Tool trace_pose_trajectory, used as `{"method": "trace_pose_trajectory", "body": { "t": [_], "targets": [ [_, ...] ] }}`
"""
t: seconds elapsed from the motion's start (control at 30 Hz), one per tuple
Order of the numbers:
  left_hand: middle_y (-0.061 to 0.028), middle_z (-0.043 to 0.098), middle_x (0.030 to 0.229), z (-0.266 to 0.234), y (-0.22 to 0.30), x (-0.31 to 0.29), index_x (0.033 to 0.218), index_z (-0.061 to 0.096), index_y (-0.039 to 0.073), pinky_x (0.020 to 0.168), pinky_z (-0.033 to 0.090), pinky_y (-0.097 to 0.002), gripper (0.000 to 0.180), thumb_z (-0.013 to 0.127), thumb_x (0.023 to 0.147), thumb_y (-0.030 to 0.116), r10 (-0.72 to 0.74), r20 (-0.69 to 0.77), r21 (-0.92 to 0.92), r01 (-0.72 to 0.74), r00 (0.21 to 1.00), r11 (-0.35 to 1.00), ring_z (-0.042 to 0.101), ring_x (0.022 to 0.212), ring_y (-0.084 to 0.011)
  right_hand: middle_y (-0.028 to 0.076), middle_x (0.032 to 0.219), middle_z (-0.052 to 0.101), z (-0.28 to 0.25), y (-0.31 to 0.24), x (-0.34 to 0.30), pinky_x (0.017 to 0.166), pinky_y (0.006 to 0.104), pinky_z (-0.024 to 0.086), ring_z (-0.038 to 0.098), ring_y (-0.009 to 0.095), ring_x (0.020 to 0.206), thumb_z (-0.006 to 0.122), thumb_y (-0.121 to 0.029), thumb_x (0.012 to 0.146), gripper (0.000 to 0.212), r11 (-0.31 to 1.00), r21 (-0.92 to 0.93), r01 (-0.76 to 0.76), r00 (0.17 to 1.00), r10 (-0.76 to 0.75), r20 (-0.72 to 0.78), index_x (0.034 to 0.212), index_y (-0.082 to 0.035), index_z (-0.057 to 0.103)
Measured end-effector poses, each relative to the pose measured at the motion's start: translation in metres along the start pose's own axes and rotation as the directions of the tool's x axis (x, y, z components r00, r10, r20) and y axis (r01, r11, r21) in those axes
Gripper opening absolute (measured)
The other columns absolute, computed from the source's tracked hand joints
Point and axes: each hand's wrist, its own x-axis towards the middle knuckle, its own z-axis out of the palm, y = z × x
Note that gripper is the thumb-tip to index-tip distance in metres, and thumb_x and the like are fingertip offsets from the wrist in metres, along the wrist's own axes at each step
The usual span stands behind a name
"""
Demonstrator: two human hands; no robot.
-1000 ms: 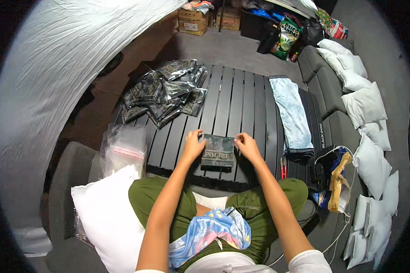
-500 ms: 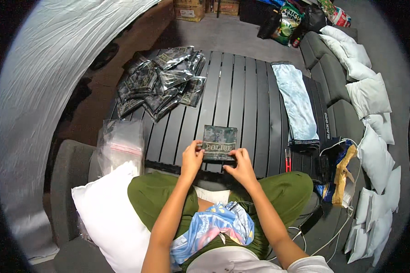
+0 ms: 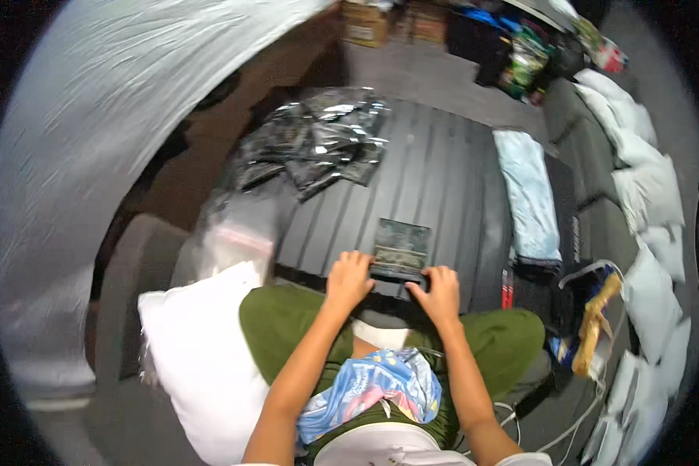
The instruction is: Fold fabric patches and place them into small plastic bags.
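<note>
A flat, square camouflage-patterned item with a lettered band lies on the black slatted table, close to its near edge. At its lower left corner is my left hand, fingers apart and reaching to the edge. My right hand is by the lower right corner, thumb and fingers spread around it. Motion blur hides whether the fingertips press on the item. Farther left on the table is a pile of similar dark items in clear plastic bags.
Clear plastic bags lie at the table's near left, beside a white pillow. A pale blue folded cloth and red-handled tool are to the right. White cables and several cushions lie farther right.
The view has shifted, moving the whole scene right in the picture, and it is blurred. My right hand sits slightly farther from the camouflage item; the item stays on the table.
</note>
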Motion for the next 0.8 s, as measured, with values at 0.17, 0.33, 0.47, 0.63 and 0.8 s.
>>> {"method": "trace_pose_trajectory", "body": {
  "t": [0.17,0.33,0.47,0.63,0.8],
  "targets": [
    [-0.0085,0.052,0.102,-0.029,-0.014,-0.012,0.092,0.059,0.007,0.08,0.041,-0.0374,0.022,0.061,0.073,0.019,-0.026,-0.058,-0.108,0.02,0.998,0.994,0.047,0.096,-0.0288,0.011,0.087,0.052,-0.013,0.0,0.0,0.073,0.0371,0.038,0.046,0.029,0.085,0.067,-0.022,0.071,0.025,0.999,0.022,-0.037,0.998,0.038,-0.044,0.082,-0.003,0.056],
    [-0.0124,0.059,0.095,-0.096,-0.102,-0.003,0.095,0.057,0.004,0.082,0.041,-0.0371,0.021,0.054,0.076,0.012,-0.202,-0.292,-0.23,0.136,0.935,0.964,0.054,0.09,-0.0295,0.01,0.085,0.051,-0.015,-0.028,0.012,0.074,0.0368,0.038,0.045,0.027,0.084,0.061,-0.009,0.074,0.01,0.986,0.126,0.111,0.987,-0.093,-0.134,0.079,-0.002,0.054],
    [-0.0146,0.06,0.096,-0.15,-0.194,0.001,0.101,0.057,0.002,0.081,0.042,-0.0366,0.03,0.056,0.077,0.022,-0.268,-0.549,-0.22,0.173,0.792,0.96,0.054,0.093,-0.0302,0.011,0.083,0.053,-0.005,-0.07,0.031,0.073,0.0357,0.038,0.047,0.028,0.085,0.059,-0.006,0.075,0.007,0.936,0.265,0.23,0.969,-0.194,-0.155,0.076,-0.001,0.054],
    [-0.0135,0.064,0.085,-0.16,-0.203,-0.011,0.103,0.057,0.002,0.072,0.047,-0.0333,0.037,0.062,0.073,0.023,-0.426,-0.251,-0.346,0.33,0.869,0.878,0.062,0.078,-0.0259,0.011,0.078,0.055,0.014,-0.152,0.076,0.071,0.0307,0.04,0.051,0.024,0.076,0.059,-0.002,0.072,0.006,0.798,0.475,0.372,0.928,-0.307,-0.211,0.076,0.0,0.055],
    [-0.0117,0.065,0.08,-0.169,-0.201,-0.043,0.088,0.065,0.005,0.07,0.047,-0.0312,0.02,0.06,0.075,0.019,-0.296,-0.085,-0.356,0.249,0.951,0.901,0.062,0.076,-0.0237,0.012,0.08,0.057,0.06,-0.254,0.109,0.071,0.0299,0.044,0.057,0.025,0.079,0.057,0.002,0.07,0.017,0.533,0.734,0.42,0.883,-0.428,-0.194,0.087,0.0,0.057]
  ]
}}
